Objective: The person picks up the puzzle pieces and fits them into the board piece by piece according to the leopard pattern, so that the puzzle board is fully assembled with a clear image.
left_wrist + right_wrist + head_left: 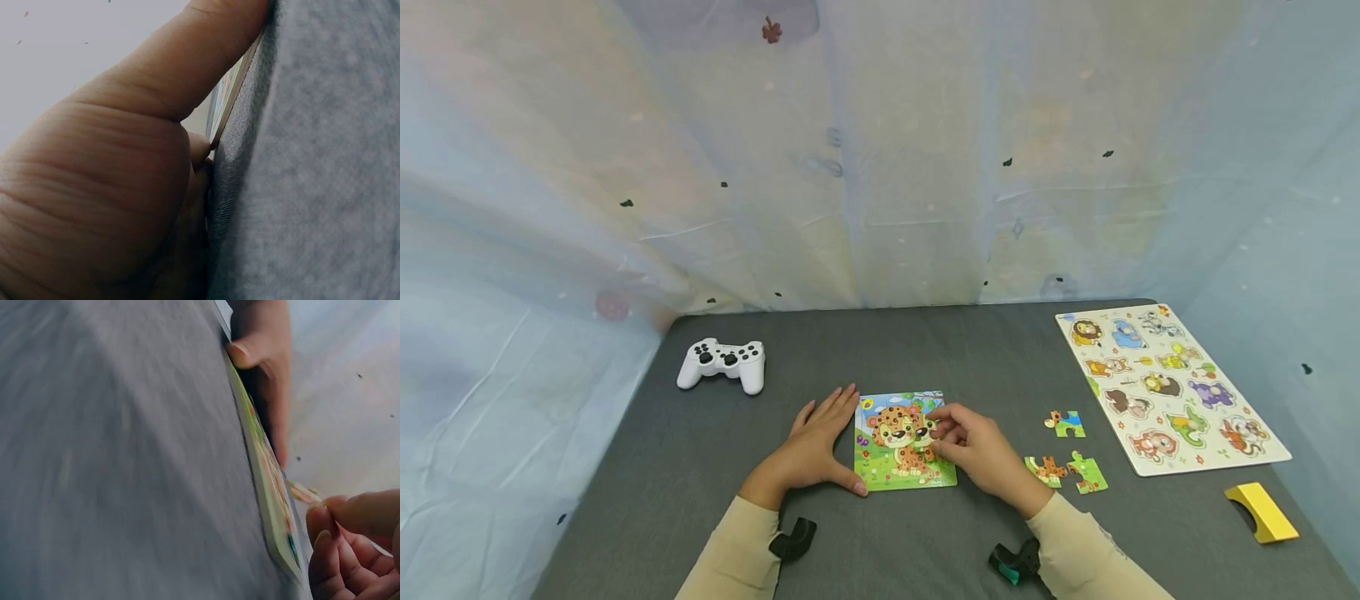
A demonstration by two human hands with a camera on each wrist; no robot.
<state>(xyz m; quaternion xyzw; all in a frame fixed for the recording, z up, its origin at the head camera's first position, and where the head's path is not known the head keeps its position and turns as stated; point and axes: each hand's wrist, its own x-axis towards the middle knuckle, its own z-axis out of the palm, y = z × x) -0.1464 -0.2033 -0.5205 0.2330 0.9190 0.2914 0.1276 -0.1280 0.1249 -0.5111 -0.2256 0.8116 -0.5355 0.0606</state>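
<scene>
A square jigsaw puzzle [887,483] with a cartoon leopard picture on a green ground lies flat on the table. At its left edge my left hand [816,450] rests with fingers straight and spread, the thumb by the lower left corner. My right hand [981,450] is over the right side of the puzzle. In the right wrist view its thumb and finger pinch a small puzzle piece [304,492], held just off the puzzle's surface. The left wrist view shows the left thumb [181,56] along the puzzle's edge.
Loose puzzle pieces lie right of the puzzle: one upper piece [1066,423], one lower piece [1047,471] partly behind the right wrist, and a green one [1086,473]. Farther right are an animal board [1120,425] and a yellow arch block [1262,512]. A white game controller [722,364] sits back left.
</scene>
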